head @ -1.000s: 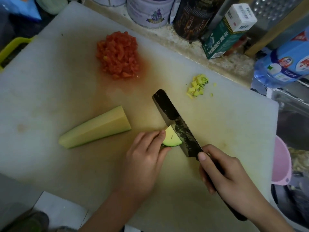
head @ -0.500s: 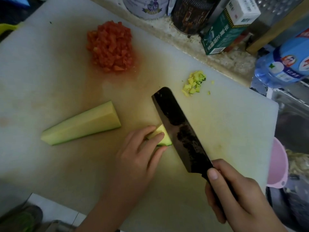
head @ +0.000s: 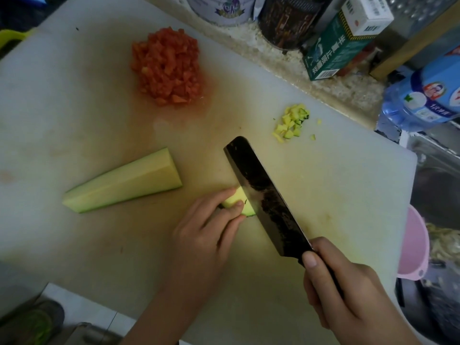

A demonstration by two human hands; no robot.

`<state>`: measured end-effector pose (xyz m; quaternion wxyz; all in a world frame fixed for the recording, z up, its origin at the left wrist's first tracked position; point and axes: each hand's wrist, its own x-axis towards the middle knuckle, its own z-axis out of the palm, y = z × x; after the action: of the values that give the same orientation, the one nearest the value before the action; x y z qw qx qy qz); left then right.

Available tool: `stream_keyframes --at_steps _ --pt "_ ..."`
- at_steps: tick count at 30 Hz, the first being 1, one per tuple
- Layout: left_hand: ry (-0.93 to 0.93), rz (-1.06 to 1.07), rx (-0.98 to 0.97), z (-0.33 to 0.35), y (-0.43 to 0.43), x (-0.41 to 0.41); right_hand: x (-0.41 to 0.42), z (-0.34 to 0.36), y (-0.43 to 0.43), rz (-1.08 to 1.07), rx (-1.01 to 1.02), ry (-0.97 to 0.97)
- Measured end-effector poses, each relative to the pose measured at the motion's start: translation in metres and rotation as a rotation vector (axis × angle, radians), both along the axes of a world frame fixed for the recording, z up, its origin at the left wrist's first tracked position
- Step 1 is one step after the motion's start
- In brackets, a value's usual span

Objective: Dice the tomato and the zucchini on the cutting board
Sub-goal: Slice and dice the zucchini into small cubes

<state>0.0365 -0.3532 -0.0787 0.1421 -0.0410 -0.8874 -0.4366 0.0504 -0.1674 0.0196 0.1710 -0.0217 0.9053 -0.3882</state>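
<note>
A pile of diced tomato (head: 168, 67) sits at the back of the white cutting board (head: 74, 100). A small heap of diced zucchini (head: 292, 123) lies to its right. A long zucchini wedge (head: 124, 181) lies left of centre. My left hand (head: 206, 235) pinches a small zucchini piece (head: 240, 201) with its fingertips. My right hand (head: 348, 290) grips the handle of a dark cleaver (head: 263, 195), whose blade stands against the right side of that piece.
Tins (head: 219, 8), a green carton (head: 341, 43) and a blue water bottle (head: 423, 95) line the counter behind the board. A pink bowl (head: 413, 245) sits just off the board's right edge. A yellow item (head: 12, 36) shows at the far left.
The cleaver has drawn back towards me and its blade has tilted flatter into view. My left hand has shifted its fingertips further over the small zucchini piece.
</note>
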Motion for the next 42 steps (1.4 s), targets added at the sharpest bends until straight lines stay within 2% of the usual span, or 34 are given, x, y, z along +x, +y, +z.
stream_keyframes --at_steps 2,6,7,22,26,31,38,42 --pt "0.0 0.008 0.021 -0.001 0.0 0.0 0.0 0.001 -0.003 0.053 0.071 0.015" --pt "0.002 0.04 0.048 -0.002 -0.002 0.0 -0.004 0.007 -0.013 0.197 0.426 0.137" --pt "0.006 0.044 0.045 -0.002 -0.002 -0.001 -0.004 0.008 -0.017 0.195 0.463 0.134" --pt "0.02 0.031 0.088 -0.003 0.0 -0.002 -0.006 -0.017 -0.014 0.275 0.408 0.085" --pt "0.018 0.029 0.083 -0.004 -0.001 -0.002 -0.009 -0.026 -0.015 0.203 0.376 0.012" --pt "0.002 0.037 0.079 -0.003 -0.001 -0.002 -0.038 -0.023 -0.032 0.249 0.252 0.046" --pt "-0.032 0.052 0.085 -0.002 -0.002 0.0 -0.017 0.001 -0.01 0.071 0.032 0.022" --pt "-0.022 0.095 0.127 -0.002 -0.004 0.001 -0.011 -0.006 -0.007 0.127 0.033 0.049"
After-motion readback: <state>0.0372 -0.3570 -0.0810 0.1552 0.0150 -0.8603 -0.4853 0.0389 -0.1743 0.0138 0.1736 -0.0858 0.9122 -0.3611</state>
